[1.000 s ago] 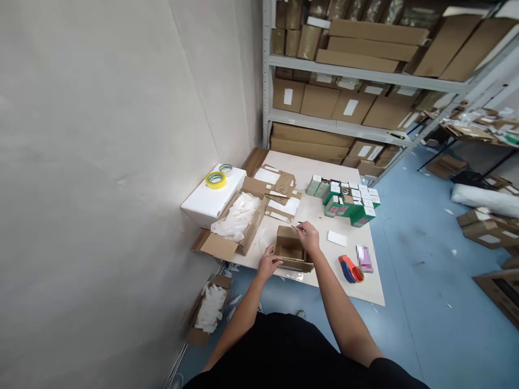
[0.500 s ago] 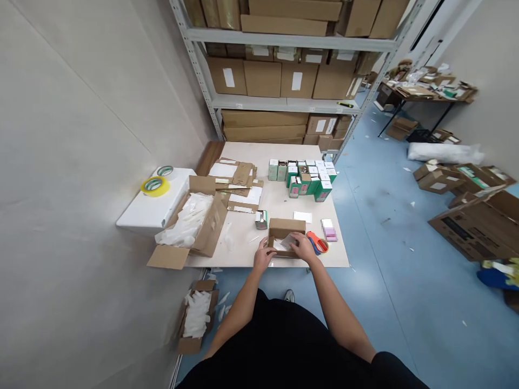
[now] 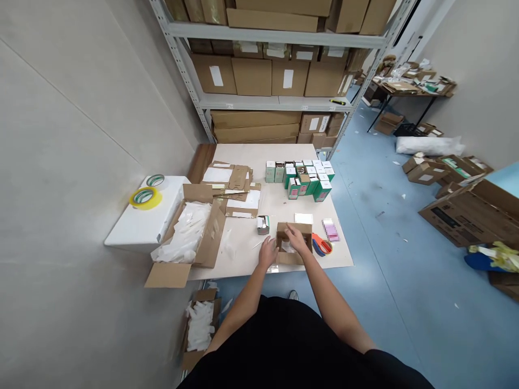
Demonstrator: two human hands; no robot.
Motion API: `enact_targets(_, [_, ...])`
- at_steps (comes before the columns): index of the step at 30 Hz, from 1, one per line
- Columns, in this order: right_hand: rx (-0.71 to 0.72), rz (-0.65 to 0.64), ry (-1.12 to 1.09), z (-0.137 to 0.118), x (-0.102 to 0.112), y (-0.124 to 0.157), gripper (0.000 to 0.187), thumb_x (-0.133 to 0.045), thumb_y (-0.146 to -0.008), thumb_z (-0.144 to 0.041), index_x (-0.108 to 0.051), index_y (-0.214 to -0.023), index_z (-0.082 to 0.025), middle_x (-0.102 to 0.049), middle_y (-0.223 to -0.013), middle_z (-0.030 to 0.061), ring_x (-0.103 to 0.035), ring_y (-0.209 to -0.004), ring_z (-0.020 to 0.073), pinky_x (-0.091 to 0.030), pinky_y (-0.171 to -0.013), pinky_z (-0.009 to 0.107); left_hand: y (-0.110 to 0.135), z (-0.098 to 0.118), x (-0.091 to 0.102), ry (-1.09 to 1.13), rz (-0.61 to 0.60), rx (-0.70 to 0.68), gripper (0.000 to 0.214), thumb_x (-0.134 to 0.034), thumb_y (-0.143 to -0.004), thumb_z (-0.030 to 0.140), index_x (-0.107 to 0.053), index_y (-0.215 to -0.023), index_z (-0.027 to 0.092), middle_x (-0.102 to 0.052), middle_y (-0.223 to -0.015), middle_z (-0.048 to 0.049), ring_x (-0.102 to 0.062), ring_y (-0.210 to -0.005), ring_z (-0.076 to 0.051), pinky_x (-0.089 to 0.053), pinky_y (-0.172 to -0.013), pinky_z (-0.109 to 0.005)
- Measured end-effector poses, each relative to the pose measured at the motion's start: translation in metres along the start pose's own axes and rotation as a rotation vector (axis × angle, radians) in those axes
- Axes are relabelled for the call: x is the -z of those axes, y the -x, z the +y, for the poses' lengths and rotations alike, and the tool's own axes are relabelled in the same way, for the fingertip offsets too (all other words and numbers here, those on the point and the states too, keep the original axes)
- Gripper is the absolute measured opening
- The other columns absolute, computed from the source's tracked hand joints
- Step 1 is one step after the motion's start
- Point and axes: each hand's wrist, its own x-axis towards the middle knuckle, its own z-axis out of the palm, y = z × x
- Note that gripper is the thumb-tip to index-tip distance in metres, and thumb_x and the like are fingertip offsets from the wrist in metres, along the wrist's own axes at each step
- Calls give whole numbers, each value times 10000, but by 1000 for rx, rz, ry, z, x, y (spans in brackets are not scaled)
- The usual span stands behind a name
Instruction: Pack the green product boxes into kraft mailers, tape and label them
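Note:
A small open brown cardboard box [image 3: 305, 233] stands near the front edge of the low white table [image 3: 279, 205]. My left hand [image 3: 268, 252] rests against the box's left side, its fingers too small to read. My right hand [image 3: 295, 239] reaches into the box over something white inside; its fingers are curled. Just left of the box stands a small grey-green carton [image 3: 263, 225].
Rows of green and white cartons [image 3: 302, 175] stand at the table's back. Flat cardboard pieces [image 3: 233, 183], a box of white bags [image 3: 188, 229], a red-blue tape dispenser [image 3: 322, 246], pink cards [image 3: 331, 229]. Tape rolls [image 3: 145, 197] on a white box. Shelving [image 3: 267, 70] behind.
The head has turned right and steadied. My right hand moved from the box's far edge into the box. A small carton now shows beside it.

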Motion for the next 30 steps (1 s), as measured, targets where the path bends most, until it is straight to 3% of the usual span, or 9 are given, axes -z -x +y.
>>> enact_targets(2, [-44, -20, -37, -2, -23, -16, 603, -589, -911, -553, -646, -1420, -235, -577, -1522, 75, -477, -1461, 277, -323, -1246, 434, -7, -5, 21, 33, 92, -5, 462, -595, -911, 203, -631, -1369, 249, -598, -1428, -97, -538, -1369, -259, -420, -1182, -416])
enact_targets(5, [-136, -19, -79, -3, -57, -37, 603, -551, -928, -557, -636, -1428, -231, -554, -1544, 78, -489, -1449, 257, -377, -1210, 416, -25, -15, 54, 82, 221, 60, 470, -531, -952, 224, -591, -1418, 229, -623, -1350, -116, -611, -1249, -260, -474, -1115, -408])
enact_targets(8, [-219, 8, -88, 0, -91, -50, 580, -509, -942, -542, -636, -1423, -243, -554, -1545, 70, -512, -1423, 247, -442, -1153, 409, -50, -26, 79, 151, 247, 144, 558, -527, -974, 285, -474, -1527, 234, -588, -1409, -129, -638, -1199, -255, -504, -1056, -386])
enact_targets(11, [-267, 22, -131, 6, -123, -55, 576, -451, -946, -517, -630, -1424, -250, -561, -1537, 54, -526, -1407, 243, -484, -1108, 405, -75, -35, 90, 221, 192, 158, 621, -548, -979, 341, -398, -1573, 237, -518, -1522, -126, -557, -1348, -254, -451, -1116, -364])
enact_targets(15, [-244, 5, -286, 11, -155, -53, 617, -387, -951, -552, -593, -1453, -259, -586, -1509, 57, -556, -1378, 237, -524, -1039, 374, -96, -45, 90, 193, 155, 146, 621, -580, -967, 400, -438, -1539, 206, -474, -1572, -152, -406, -1487, -295, -341, -1208, -421])
enact_targets(19, [-293, -16, -362, 13, -169, -51, 599, -400, -935, -550, -593, -1438, -288, -604, -1491, 65, -568, -1364, 241, -530, -1005, 383, -100, -60, 90, 107, 192, 200, 649, -672, -895, 350, -480, -1497, 202, -451, -1567, -184, -430, -1458, -344, -346, -1190, -459])
enact_targets(23, [-380, -11, -399, 17, -173, -48, 546, -459, -912, -500, -614, -1399, -308, -634, -1450, 71, -627, -1266, 238, -528, -981, 403, -101, -72, 95, 71, 234, 184, 593, -652, -867, 214, -534, -1449, 229, -517, -1485, -157, -524, -1360, -316, -398, -1149, -437])
enact_targets(30, [-417, 1, -245, 30, -170, -45, 520, -548, -882, -513, -662, -1343, -300, -634, -1434, 68, -618, -1263, 252, -493, -1040, 448, -102, -73, 117, 180, 254, 150, 693, -697, -799, 182, -528, -1468, 252, -600, -1355, -127, -581, -1282, -298, -443, -1120, -414])
